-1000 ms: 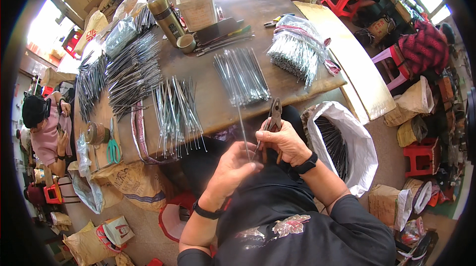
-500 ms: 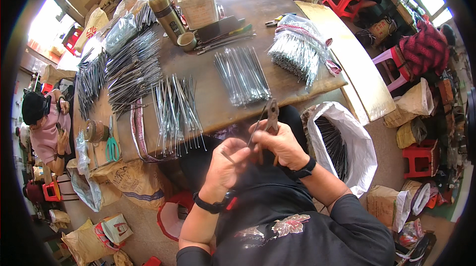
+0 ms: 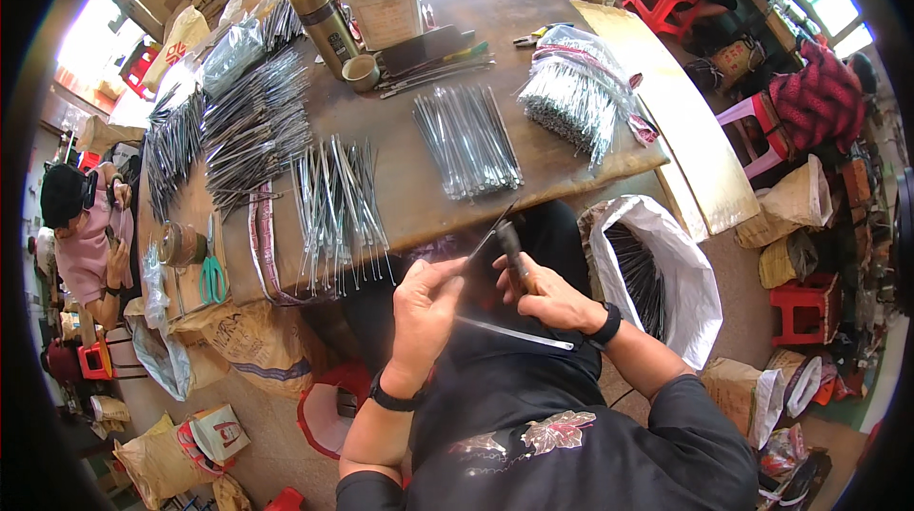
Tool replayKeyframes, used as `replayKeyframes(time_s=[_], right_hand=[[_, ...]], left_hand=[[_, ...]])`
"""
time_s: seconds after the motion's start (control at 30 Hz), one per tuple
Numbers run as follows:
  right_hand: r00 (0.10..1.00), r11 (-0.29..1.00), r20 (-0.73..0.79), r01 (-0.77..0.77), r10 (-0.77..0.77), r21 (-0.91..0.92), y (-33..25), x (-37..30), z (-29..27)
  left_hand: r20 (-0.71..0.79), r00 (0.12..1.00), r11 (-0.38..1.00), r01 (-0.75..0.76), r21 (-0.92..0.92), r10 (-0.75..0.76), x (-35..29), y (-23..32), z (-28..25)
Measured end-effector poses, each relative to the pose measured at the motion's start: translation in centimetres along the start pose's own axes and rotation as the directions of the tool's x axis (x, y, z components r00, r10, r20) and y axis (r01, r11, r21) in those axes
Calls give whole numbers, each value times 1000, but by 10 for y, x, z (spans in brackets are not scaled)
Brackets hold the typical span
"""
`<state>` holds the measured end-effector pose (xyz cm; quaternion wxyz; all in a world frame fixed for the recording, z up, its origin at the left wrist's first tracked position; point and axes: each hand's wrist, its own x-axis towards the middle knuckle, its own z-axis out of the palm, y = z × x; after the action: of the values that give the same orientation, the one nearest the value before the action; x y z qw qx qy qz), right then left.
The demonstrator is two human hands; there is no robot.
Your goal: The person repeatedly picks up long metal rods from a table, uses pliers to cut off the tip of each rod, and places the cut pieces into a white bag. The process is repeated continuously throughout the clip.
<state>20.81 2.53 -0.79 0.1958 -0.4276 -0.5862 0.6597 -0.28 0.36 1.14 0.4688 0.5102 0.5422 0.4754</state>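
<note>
My left hand is closed in a pinch on a thin dark metal strip, which slants up to the right toward the table edge. In my right hand is a pair of pliers, gripped by the handles with the head pointing up, just right of the strip; whether the jaws touch it, I cannot tell. A flat silver strip stretches below both hands across my black shirt; its left end is hidden behind my left hand. Beyond them, a neat row of silver metal strips lies on the table.
Loose strips overhang the brown table's front edge, with darker piles farther left. A bagged bundle, thermos and cup stand behind. A white sack of dark strips is at my right. A co-worker sits left.
The pliers have turned and moved slightly down, apart from the left fingers. My left hand has shifted a little left, and a flat silver strip now shows below the hands.
</note>
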Motion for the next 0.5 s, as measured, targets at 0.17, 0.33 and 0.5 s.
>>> replayKeyframes(time_s=[0.17, 0.33, 0.5], right_hand=[[942, 796, -122, 191, -314, -574, -10, -1, -2], [913, 710, -127, 208, -388, -673, -12, -1, -7], [906, 721, -161, 193, -391, -666, -7, 0, -6]], left_hand=[[-13, 992, 988, -124, 92, 126, 3, -1, 0], [-7, 1000, 1000, 26, 1, -26, 1, 3, 1], [12, 991, 989, 133, -68, -132, 0, 4, 2]])
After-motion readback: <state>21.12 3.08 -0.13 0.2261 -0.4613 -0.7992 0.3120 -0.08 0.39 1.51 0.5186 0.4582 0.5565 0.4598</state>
